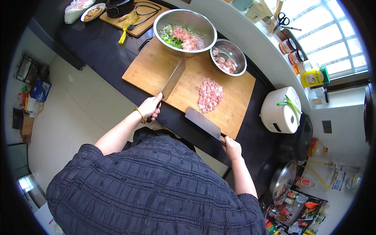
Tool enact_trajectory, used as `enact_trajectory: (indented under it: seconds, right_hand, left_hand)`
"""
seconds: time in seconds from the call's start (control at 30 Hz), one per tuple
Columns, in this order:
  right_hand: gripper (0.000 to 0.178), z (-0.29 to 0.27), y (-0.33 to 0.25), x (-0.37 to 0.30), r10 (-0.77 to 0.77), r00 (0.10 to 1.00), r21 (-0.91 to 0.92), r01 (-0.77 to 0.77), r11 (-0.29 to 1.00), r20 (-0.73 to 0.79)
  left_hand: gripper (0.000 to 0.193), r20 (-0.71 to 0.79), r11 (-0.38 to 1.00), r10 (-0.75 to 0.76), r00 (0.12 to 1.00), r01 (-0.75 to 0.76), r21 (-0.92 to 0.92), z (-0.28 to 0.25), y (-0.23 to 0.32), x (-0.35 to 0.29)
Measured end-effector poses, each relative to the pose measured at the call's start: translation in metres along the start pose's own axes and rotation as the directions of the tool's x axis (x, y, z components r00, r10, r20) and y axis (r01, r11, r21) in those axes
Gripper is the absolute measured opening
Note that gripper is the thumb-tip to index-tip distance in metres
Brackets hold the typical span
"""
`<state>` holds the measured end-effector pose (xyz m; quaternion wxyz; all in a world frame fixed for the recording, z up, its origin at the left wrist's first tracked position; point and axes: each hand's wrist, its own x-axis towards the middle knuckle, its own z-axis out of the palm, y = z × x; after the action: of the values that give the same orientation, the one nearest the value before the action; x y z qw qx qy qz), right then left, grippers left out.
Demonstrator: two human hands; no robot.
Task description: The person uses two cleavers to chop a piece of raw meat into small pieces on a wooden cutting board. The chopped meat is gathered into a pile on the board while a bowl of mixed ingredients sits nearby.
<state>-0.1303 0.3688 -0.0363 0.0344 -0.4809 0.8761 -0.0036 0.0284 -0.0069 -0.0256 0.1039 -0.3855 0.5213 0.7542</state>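
Note:
My left hand [150, 108] is closed round the handle of a cleaver [173, 81], whose blade lies over the left part of the wooden cutting board [145, 70]. A second cleaver [202, 123] is gripped by its handle in my right hand [231, 147], its blade at the board's near edge. Between the blades, toward the right, a flat patch of chopped pink meat [210, 95] lies on the board. A large steel bowl [211, 29] at the board's far edge holds minced meat and chopped greens. Beside it a smaller steel bowl [243, 62] contains several meat pieces.
A white rice cooker [274, 109] with green onions [290, 105] on its lid stands right of the board. Jars [288, 46] and scissors [282, 18] line the windowsill. At the far left are a smaller board [147, 27] and a plate [101, 6] of flat cakes.

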Motion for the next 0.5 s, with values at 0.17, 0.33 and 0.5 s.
enact_trajectory:
  seconds: [0.17,0.33,0.5]
  right_hand:
    - [0.024,-0.001,-0.002,0.037,0.03,0.998,-0.052,-0.032,0.998,-0.049]
    - [0.028,-0.017,-0.003,0.073,0.163,0.986,0.131,-0.158,0.979,-0.032]
    - [0.025,-0.009,0.018,0.08,0.237,0.969,0.62,-0.226,0.751,0.066]
  left_hand:
    - [0.047,-0.029,1.0,-0.009,1.0,0.008,-0.018,0.005,-0.001,-0.002]
    - [0.047,-0.056,1.0,-0.008,0.998,0.008,0.0,0.008,-0.003,-0.004]
    - [0.047,-0.072,1.0,0.001,0.997,0.001,0.028,0.013,-0.002,-0.005]
